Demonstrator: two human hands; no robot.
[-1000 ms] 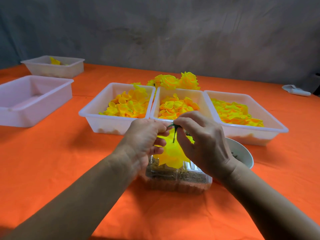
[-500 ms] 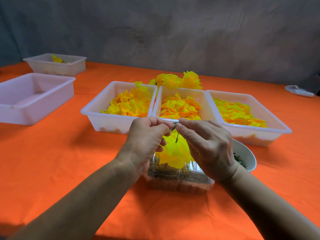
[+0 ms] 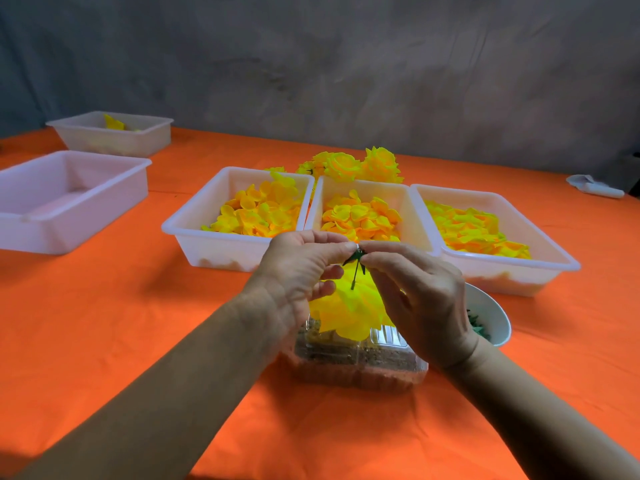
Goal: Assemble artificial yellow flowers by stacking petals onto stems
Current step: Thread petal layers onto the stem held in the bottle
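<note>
Both hands are sitting higher above the clear box [image 3: 356, 362] than a second ago, and the green piece between them is now reading as a small calyx [image 3: 356, 255] with a thin stem [image 3: 354, 276] hanging free below it; the right forefinger and thumb are stretching out toward it rather than curling over it as before.

The table [image 3: 104, 323] is carrying three tubs of yellow petals, left tub [image 3: 180, 226], middle tub [image 3: 320, 206] and right tub [image 3: 554, 251], with finished flowers [image 3: 360, 164] lying just behind them; a white bowl [image 3: 495, 317] of green parts is standing beside the right wrist.

The left hand [image 3: 298, 271] is pinching the calyx with thumb and forefinger, its lower fingers curling around the yellow bloom [image 3: 349, 310] hanging beneath; the right hand [image 3: 415, 292] is pinching the calyx from the other side, other fingers relaxed.

The bloom is looking fully stacked, so I judge this flower is nearing completion, the calyx being seated last.
</note>
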